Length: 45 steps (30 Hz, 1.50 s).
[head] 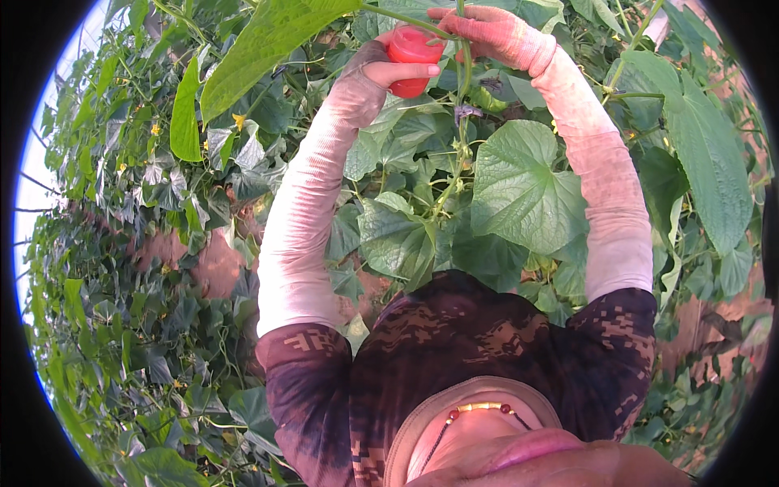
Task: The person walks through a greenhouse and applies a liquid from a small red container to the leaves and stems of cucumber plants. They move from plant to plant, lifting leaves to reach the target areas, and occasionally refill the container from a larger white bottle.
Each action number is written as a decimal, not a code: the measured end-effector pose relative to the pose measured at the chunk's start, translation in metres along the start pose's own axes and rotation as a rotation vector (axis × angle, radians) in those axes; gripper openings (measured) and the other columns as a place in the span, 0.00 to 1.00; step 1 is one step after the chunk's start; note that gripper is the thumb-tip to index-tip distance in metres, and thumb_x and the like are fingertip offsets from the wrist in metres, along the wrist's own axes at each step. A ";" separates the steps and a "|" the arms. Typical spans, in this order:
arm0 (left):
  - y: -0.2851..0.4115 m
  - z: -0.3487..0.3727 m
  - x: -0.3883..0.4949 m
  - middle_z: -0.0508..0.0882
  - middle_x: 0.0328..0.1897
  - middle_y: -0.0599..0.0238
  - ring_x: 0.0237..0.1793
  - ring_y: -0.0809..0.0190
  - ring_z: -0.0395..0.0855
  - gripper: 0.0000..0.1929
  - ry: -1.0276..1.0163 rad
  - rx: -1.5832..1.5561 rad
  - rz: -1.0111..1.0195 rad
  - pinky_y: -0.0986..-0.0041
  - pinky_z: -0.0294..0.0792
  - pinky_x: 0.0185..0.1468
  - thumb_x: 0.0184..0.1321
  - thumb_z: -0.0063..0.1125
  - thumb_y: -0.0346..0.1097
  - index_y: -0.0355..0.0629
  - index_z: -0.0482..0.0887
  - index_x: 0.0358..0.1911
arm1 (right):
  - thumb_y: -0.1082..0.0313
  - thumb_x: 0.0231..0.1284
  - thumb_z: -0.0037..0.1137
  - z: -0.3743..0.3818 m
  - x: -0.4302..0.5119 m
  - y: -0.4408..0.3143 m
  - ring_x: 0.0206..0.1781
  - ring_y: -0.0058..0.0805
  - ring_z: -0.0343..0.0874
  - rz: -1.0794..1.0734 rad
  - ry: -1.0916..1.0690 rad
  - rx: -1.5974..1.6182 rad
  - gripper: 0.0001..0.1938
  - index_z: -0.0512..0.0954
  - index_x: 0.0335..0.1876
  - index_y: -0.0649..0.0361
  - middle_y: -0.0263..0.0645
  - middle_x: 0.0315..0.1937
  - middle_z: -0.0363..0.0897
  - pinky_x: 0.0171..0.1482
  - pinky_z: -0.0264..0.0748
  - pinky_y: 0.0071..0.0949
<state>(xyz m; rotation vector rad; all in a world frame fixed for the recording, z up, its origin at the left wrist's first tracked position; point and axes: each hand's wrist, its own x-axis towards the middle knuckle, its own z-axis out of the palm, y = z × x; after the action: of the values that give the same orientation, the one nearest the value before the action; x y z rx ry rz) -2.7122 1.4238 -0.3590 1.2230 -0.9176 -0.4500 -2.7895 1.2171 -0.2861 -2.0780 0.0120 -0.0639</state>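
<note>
At the top centre, my left hand (380, 70), in a worn fingerless glove, holds a red plastic container (415, 56) with its thumb across the front. To the right of it my right hand (481, 33), in a stained pinkish glove, has its fingers at an upright green vine stem (465, 67); whether they grip the stem or only touch it is hard to tell. A small dark clip (467, 112) sits on the stem below the hands. Broad cucumber-type leaves (529, 185) spread beneath. Pale sleeves cover both forearms.
A large leaf (261, 52) hangs at the upper left, close to my left hand. Another long leaf (709, 146) hangs at the right. Dense vines with yellow flowers (238, 120) fill the left side, with brown soil (216, 265) showing between them.
</note>
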 end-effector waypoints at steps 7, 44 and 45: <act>0.017 -0.009 0.015 0.83 0.48 0.62 0.50 0.64 0.79 0.32 -0.122 0.069 -0.026 0.72 0.68 0.56 0.43 0.70 0.42 0.38 0.77 0.55 | 0.53 0.65 0.56 -0.010 0.002 -0.002 0.35 0.17 0.75 0.001 -0.080 0.049 0.20 0.78 0.56 0.57 0.29 0.37 0.81 0.36 0.71 0.19; -0.095 -0.087 -0.280 0.81 0.54 0.61 0.54 0.60 0.78 0.37 0.552 -0.430 -0.150 0.66 0.68 0.61 0.37 0.74 0.26 0.37 0.73 0.58 | 0.51 0.64 0.57 -0.077 0.117 -0.059 0.26 0.21 0.74 -0.012 0.372 0.243 0.17 0.80 0.42 0.60 0.31 0.25 0.75 0.30 0.73 0.24; -0.097 -0.085 -0.284 0.80 0.54 0.59 0.54 0.59 0.78 0.38 0.592 -0.425 -0.146 0.66 0.68 0.61 0.37 0.73 0.26 0.36 0.73 0.59 | 0.51 0.64 0.56 -0.077 0.115 -0.059 0.27 0.22 0.74 -0.053 0.310 0.210 0.17 0.80 0.43 0.60 0.31 0.26 0.76 0.31 0.73 0.24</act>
<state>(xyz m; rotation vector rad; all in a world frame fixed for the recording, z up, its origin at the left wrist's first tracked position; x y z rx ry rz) -2.7929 1.6529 -0.5549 0.9499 -0.2102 -0.3450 -2.6797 1.1747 -0.1928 -1.8404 0.1339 -0.4027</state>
